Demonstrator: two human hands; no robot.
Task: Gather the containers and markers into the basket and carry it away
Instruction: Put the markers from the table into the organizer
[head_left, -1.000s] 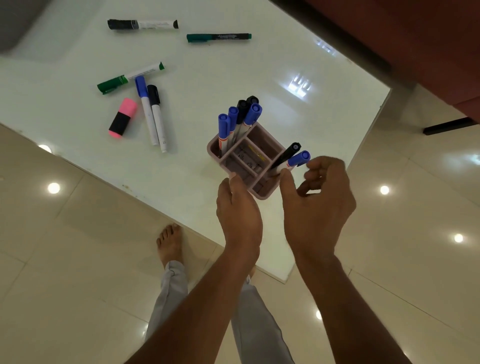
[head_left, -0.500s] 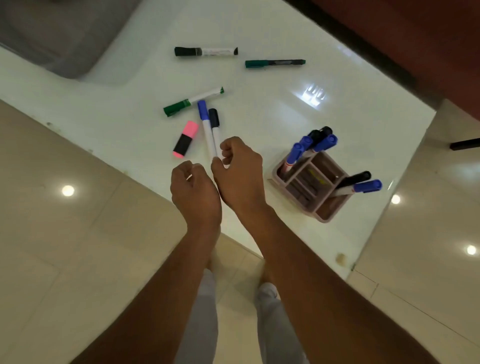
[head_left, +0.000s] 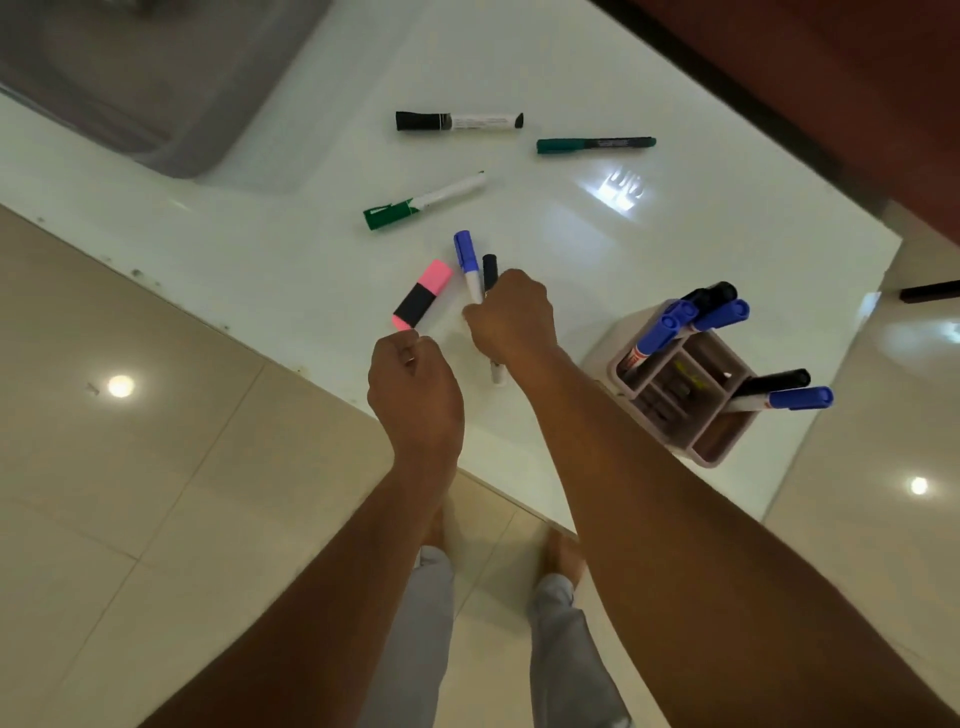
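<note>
- Two markers lay side by side at mid-frame, a blue-capped marker (head_left: 466, 254) and a black-capped marker (head_left: 490, 267). The right grip (head_left: 511, 317) was curled round them, and a white end showed below the wrist.
- The left grip (head_left: 415, 387) was balled up with its fingers tucked in and nothing visible inside. It sat just below a pink highlighter (head_left: 423, 293); whether it touched it could not be told.
- At right a holder (head_left: 709, 460) stood on the white tabletop (head_left: 571, 249). Capped pens (head_left: 675, 322) stood in its far compartment and two more (head_left: 800, 397) leaned out to the right.
- Toward the top lay a green marker (head_left: 395, 215), a teal marker (head_left: 595, 144) and a black marker (head_left: 457, 121), all well apart from both hands.
- A grey basket (head_left: 182, 130), blurred, filled the upper left corner.
</note>
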